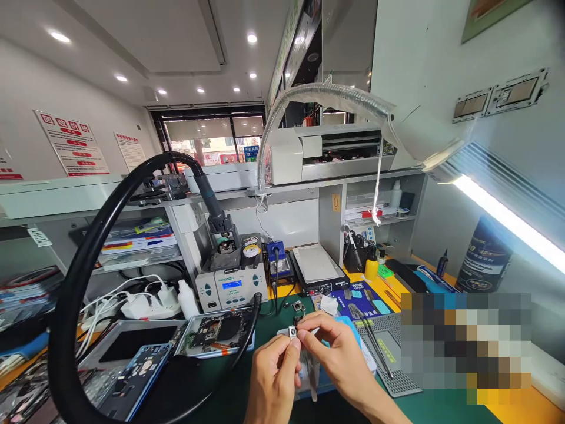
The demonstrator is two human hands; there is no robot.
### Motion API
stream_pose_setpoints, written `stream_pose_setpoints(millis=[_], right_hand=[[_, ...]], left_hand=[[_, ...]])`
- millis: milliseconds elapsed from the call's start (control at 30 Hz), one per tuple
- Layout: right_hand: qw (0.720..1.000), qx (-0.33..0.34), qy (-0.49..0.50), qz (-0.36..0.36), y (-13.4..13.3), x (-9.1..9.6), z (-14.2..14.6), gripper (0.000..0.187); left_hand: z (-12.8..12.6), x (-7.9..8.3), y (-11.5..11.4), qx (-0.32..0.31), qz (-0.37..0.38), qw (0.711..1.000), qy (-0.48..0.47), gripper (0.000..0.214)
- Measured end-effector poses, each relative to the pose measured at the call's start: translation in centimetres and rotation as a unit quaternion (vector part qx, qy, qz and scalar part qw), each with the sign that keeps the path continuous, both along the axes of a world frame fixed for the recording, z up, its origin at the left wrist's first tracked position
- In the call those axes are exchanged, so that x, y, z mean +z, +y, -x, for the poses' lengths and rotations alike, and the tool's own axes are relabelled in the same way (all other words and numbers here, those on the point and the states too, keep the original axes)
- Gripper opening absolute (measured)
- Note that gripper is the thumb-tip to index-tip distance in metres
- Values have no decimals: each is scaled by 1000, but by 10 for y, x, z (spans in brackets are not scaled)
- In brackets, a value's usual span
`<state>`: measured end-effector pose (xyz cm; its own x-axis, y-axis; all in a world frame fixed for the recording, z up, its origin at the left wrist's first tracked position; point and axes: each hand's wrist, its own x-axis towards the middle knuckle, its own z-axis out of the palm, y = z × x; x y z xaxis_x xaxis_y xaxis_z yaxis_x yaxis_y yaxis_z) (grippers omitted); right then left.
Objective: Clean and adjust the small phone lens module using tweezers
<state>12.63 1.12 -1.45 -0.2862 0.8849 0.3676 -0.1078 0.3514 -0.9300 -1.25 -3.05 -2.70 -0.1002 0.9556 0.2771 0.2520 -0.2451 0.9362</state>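
Note:
Between my two hands, above the green mat (233, 391), is a small phone camera module (292, 333), a pale square piece with a dark round lens. My left hand (276, 374) pinches it between thumb and fingers. The fingertips of my right hand (331, 347) are closed at its right edge, touching it; whether they grip the module or some tiny piece on it is too small to tell. Another small dark part (299, 306) lies just beyond the fingers. Under my hands are a light-blue tray or box, partly hidden, and a thin metal tool (313, 383).
A hot-air station (229, 288) stands at the back, its black hose (73, 282) looping across the left. Opened phones (136, 377) and a disassembled tablet-like frame (216, 333) lie left. Tweezers (377, 344) rest on a grey perforated mat (404, 383) at right, beneath a lit lamp (507, 215).

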Motion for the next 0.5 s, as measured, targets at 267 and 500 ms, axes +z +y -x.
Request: stream_pose_setpoints(millis=[267, 500], right_hand=[[973, 59, 133, 177, 8, 0, -1, 26], [985, -80, 89, 121, 31, 17, -24, 38]], left_hand=[[0, -32, 16, 27, -16, 999, -4, 51], [-1, -27, 16, 56, -25, 997, -37, 54]])
